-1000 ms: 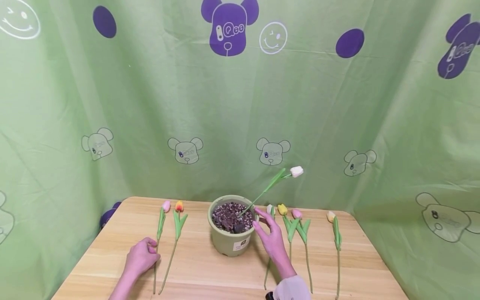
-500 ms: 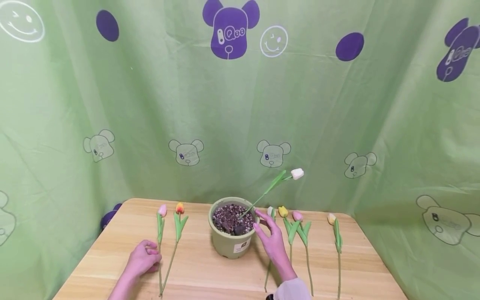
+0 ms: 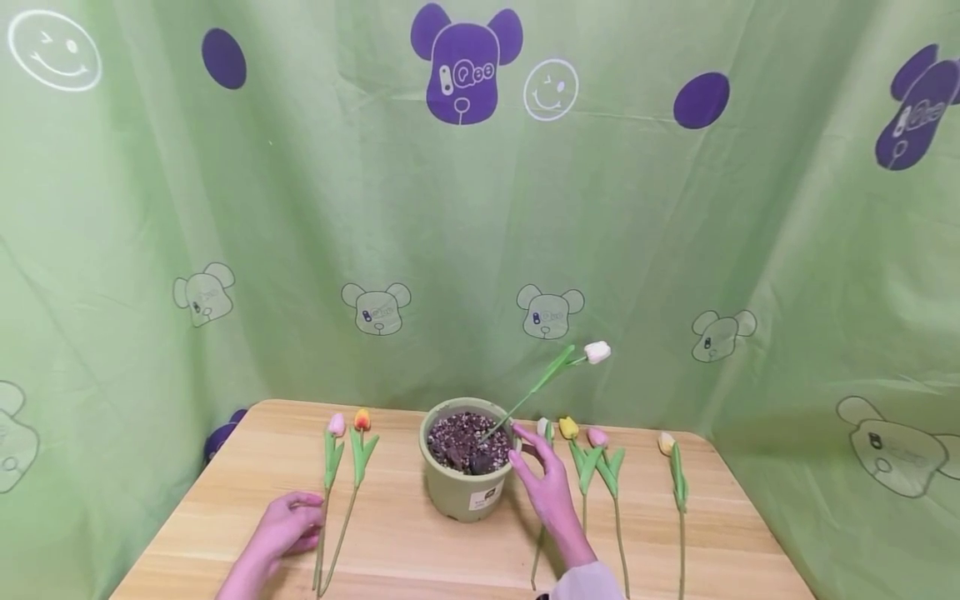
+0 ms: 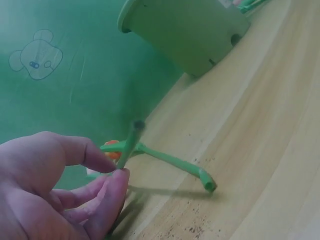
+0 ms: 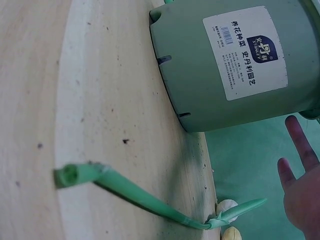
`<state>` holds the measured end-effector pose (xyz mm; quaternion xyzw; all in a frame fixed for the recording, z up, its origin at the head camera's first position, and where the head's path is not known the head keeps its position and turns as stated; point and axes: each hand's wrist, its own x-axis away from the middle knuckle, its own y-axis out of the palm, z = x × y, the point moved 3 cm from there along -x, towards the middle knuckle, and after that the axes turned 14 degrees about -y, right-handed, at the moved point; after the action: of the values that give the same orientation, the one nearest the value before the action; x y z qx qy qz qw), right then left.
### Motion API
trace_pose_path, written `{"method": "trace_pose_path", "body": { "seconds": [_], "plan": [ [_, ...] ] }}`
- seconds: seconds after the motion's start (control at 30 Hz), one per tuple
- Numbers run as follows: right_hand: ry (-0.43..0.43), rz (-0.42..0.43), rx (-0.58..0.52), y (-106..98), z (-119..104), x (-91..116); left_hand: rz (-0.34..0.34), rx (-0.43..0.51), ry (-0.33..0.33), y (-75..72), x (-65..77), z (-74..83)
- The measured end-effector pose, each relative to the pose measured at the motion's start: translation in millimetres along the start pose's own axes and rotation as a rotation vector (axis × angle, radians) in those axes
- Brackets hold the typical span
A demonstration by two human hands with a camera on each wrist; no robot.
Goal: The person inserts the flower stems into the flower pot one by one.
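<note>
My left hand (image 3: 283, 529) pinches the green stem of a pink artificial tulip (image 3: 337, 426) between thumb and index finger. The left wrist view shows the stem's cut end (image 4: 136, 127) sticking out past those fingertips. Beside it lies an orange-red tulip (image 3: 362, 419). A green flowerpot (image 3: 450, 498) of dark, speckled soil (image 3: 461, 437) stands mid-table. One white tulip (image 3: 597, 352) leans out of the soil to the right. With fingers extended, my right hand (image 3: 551, 496) touches the pot's right side near the rim; its other fingers (image 5: 300, 145) look straight in the right wrist view.
On the right of the wooden table (image 3: 397, 550) lie a white tulip (image 3: 543, 427), a yellow tulip (image 3: 568, 428), a pink tulip (image 3: 597, 437) and a cream tulip (image 3: 666, 443). A green printed curtain (image 3: 450, 208) hangs behind. Soil crumbs dot the wood.
The pink tulip by my left hand has turned and shifted slightly, its stem end now close to the orange-red tulip's. My right hand stays at the pot. The head view has tilted up slightly.
</note>
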<state>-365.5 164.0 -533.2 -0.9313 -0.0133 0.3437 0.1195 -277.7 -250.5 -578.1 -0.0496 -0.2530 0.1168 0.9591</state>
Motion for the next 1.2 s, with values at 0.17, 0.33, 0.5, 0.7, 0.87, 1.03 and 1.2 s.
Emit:
{"method": "trace_pose_path", "body": {
  "seconds": [0.17,0.33,0.5,0.7,0.87,1.03,1.2],
  "plan": [
    [-0.006,-0.004,-0.01,0,1,0,-0.018,0.012,0.001,0.6,-0.3,-1.0],
    [-0.019,-0.001,-0.014,0,1,1,-0.049,0.023,-0.014,2.8,-2.1,-3.2],
    [-0.032,0.001,-0.004,0,1,1,-0.065,0.027,-0.011,4.2,0.3,-2.7],
    [-0.02,0.002,-0.009,0,0,0,-0.089,0.019,0.021,5.1,5.7,-0.6],
    [-0.024,0.007,-0.004,-1,-1,0,-0.119,0.016,0.063,6.3,9.6,5.5],
    [-0.043,0.014,-0.009,1,1,0,-0.106,0.022,0.093,7.8,11.6,10.0],
    [-0.037,0.027,-0.034,2,0,1,-0.074,0.028,0.12,10.8,12.3,14.0]
  ]
}}
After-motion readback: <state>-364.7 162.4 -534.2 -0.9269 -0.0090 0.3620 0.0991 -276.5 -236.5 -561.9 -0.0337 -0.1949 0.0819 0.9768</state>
